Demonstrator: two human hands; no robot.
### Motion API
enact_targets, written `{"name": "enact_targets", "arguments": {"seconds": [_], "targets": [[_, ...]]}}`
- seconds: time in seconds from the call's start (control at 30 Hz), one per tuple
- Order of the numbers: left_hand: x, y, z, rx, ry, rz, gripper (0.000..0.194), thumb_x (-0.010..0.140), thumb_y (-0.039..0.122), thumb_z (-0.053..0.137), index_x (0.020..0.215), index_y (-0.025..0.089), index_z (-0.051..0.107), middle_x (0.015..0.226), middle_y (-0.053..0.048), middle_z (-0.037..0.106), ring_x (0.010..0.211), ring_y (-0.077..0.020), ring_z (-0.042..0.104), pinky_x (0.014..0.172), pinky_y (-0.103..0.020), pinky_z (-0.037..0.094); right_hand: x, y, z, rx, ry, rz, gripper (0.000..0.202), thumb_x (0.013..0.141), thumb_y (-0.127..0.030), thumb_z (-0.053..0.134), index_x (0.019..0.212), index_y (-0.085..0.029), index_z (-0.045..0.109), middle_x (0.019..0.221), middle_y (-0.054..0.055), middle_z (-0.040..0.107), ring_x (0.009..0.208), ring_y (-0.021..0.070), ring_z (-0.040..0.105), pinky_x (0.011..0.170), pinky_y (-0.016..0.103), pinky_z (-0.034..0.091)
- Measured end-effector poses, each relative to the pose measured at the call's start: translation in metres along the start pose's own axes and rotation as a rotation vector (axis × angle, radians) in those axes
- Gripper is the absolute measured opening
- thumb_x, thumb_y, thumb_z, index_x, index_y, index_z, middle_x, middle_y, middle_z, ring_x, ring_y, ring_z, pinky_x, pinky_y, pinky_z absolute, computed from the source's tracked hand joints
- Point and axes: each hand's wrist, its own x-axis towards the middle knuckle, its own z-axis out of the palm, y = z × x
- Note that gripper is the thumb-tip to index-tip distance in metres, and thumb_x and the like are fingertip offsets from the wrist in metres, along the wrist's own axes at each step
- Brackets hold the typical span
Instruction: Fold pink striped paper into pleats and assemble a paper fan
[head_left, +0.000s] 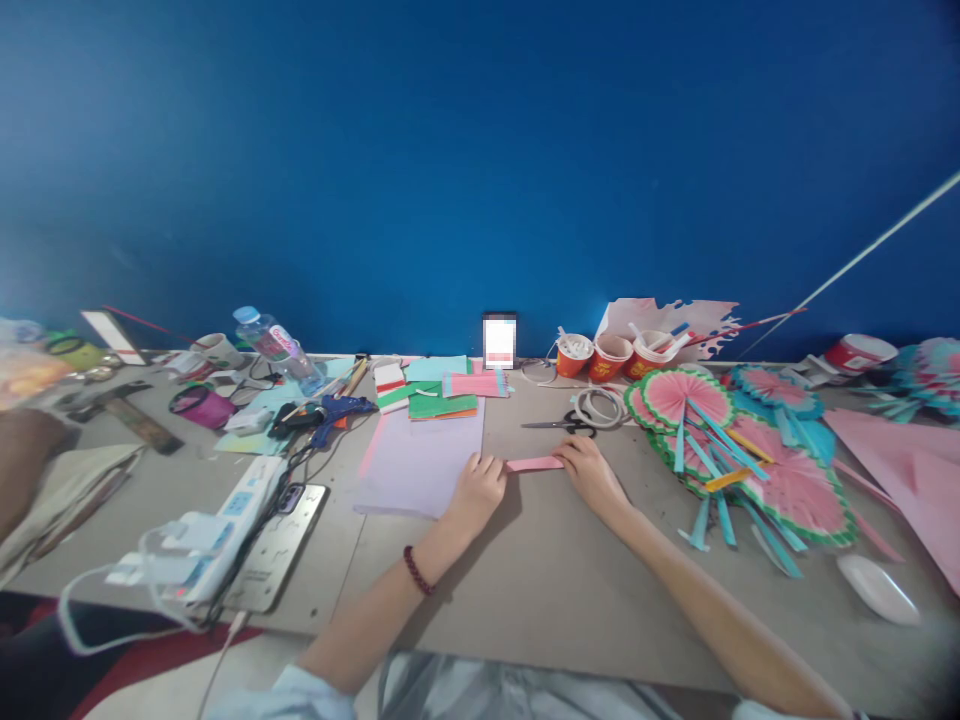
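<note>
A narrow pink paper strip [534, 464] lies flat across the middle of the grey table, stretched between my two hands. My left hand [480, 490] grips its left end with curled fingers. At the right end, my right hand [589, 470] pinches the strip. Just beyond my right hand are black scissors [559, 426] and a coil of white cord [601, 405]. Lilac paper [420, 460] lies beyond and left of my left hand, with green paper pieces [442, 402] and a pink-and-blue folded piece [475, 384] at its far edge.
Watermelon-coloured paper fans [795, 470] and a white mouse [876, 590] are at the right. Red cups [611, 358] and a lit screen [499, 342] stand by the wall. A power strip [232, 530], phone [277, 548], bottle [277, 350], and hammer [139, 420] lie left, near another person's arm [26, 460].
</note>
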Motion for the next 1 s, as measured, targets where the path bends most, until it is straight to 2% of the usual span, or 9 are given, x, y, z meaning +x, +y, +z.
{"name": "enact_targets", "arguments": {"seconds": [0.17, 0.3, 0.43, 0.6, 0.8, 1.0], "targets": [[-0.003, 0.018, 0.003, 0.103, 0.029, -0.04, 0.021, 0.086, 0.004, 0.042, 0.091, 0.011, 0.062, 0.086, -0.009, 0.058, 0.079, -0.0207, 0.051, 0.073, -0.035, 0.039, -0.009, -0.009, 0.001, -0.359, -0.008, -0.252, 0.022, 0.086, -0.008, 0.046, 0.092, -0.015, 0.066, 0.091, 0.009, 0.063, 0.087, 0.0204, 0.054, 0.077, 0.03, 0.043], [-0.009, 0.031, 0.001, 0.104, 0.063, -0.092, 0.025, 0.083, 0.008, 0.045, 0.102, 0.007, 0.06, 0.101, -0.016, 0.057, 0.09, -0.0245, 0.051, 0.079, -0.04, 0.04, -0.015, -0.016, -0.003, -0.474, -0.035, -0.295, 0.025, 0.084, -0.004, 0.045, 0.097, -0.014, 0.064, 0.092, 0.01, 0.065, 0.087, 0.02, 0.056, 0.077, 0.03, 0.044], [-0.014, 0.041, -0.004, 0.064, 0.065, -0.173, 0.041, 0.08, 0.016, 0.049, 0.118, 0.003, 0.053, 0.115, -0.02, 0.052, 0.105, -0.0297, 0.046, 0.086, -0.044, 0.038, -0.025, -0.023, 0.0, -0.544, -0.044, -0.249, 0.036, 0.079, 0.0, 0.044, 0.108, -0.012, 0.062, 0.103, 0.013, 0.066, 0.095, 0.0217, 0.057, 0.083, 0.033, 0.046], [-0.014, 0.047, -0.012, 0.037, 0.01, -0.255, 0.05, 0.078, 0.02, 0.05, 0.124, 0.001, 0.048, 0.118, -0.02, 0.05, 0.106, -0.0298, 0.045, 0.087, -0.043, 0.039, -0.034, -0.038, 0.004, -0.596, -0.092, -0.103, 0.04, 0.079, -0.005, 0.044, 0.116, -0.012, 0.058, 0.111, 0.013, 0.065, 0.098, 0.0226, 0.059, 0.083, 0.033, 0.048], [-0.01, 0.059, -0.015, -0.013, 0.014, -0.391, 0.051, 0.082, 0.022, 0.047, 0.131, 0.008, 0.044, 0.121, -0.017, 0.05, 0.109, -0.0304, 0.044, 0.088, -0.046, 0.038, -0.038, -0.06, 0.004, -0.545, -0.121, 0.017, 0.049, 0.082, -0.014, 0.045, 0.131, -0.013, 0.048, 0.125, 0.015, 0.058, 0.114, 0.0247, 0.053, 0.09, 0.035, 0.046], [-0.004, 0.066, -0.014, -0.053, -0.018, -0.478, 0.045, 0.084, 0.026, 0.047, 0.126, 0.009, 0.049, 0.119, -0.018, 0.051, 0.108, -0.0333, 0.044, 0.084, -0.048, 0.04, -0.042, -0.068, 0.013, -0.548, -0.125, 0.094, 0.047, 0.085, -0.019, 0.044, 0.131, -0.013, 0.049, 0.133, 0.019, 0.051, 0.12, 0.0282, 0.049, 0.095, 0.039, 0.043]]}}
